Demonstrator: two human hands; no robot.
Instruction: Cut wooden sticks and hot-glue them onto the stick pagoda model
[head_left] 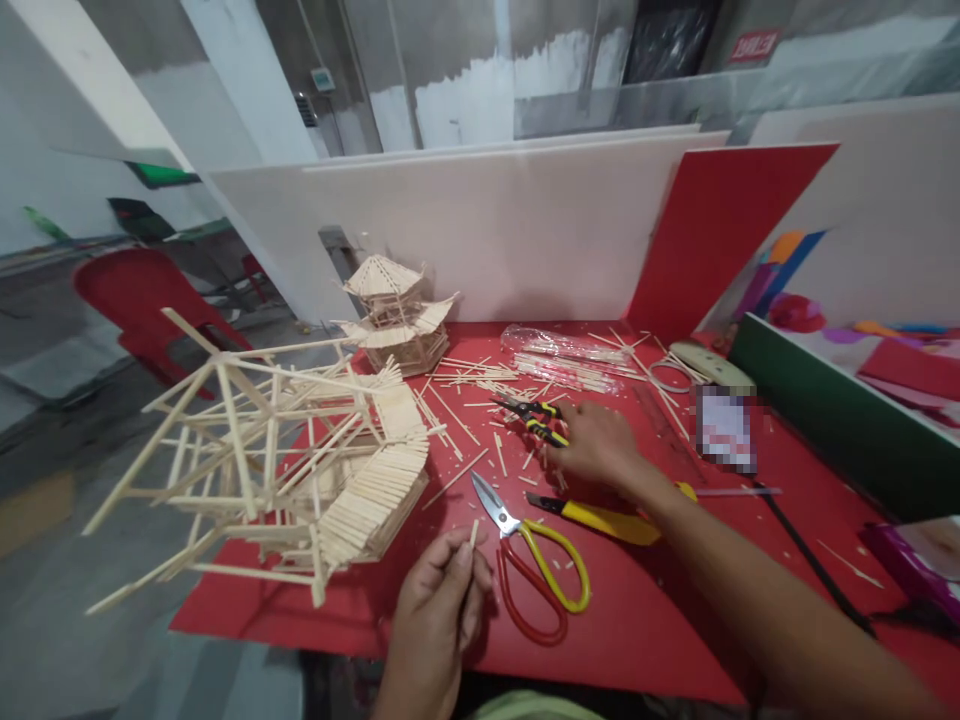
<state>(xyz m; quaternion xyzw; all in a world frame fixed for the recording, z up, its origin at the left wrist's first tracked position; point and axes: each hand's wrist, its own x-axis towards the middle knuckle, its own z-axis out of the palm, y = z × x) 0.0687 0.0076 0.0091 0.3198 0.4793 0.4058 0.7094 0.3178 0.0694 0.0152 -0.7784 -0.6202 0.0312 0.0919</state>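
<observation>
My left hand (442,595), low in the middle of the head view, pinches a short wooden stick (474,534) upright between thumb and fingers. Over the table, my right hand (600,442) is closed around the handle ends of black-and-yellow pliers (541,432), whose jaws point left. Between the hands lie scissors (508,522) with one red and one yellow handle, blades parted. Beside them is a yellow utility knife (611,522). Left of my left hand stands a large open-framed stick model (375,505) with a slatted roof edge.
A smaller pagoda-shaped stick model (386,315) stands at the back. Loose sticks (472,375) and a plastic bag of sticks (566,358) litter the red tabletop (645,625). A tape roll (670,377) lies back right. White boards (487,230) and a green board (832,410) border the table.
</observation>
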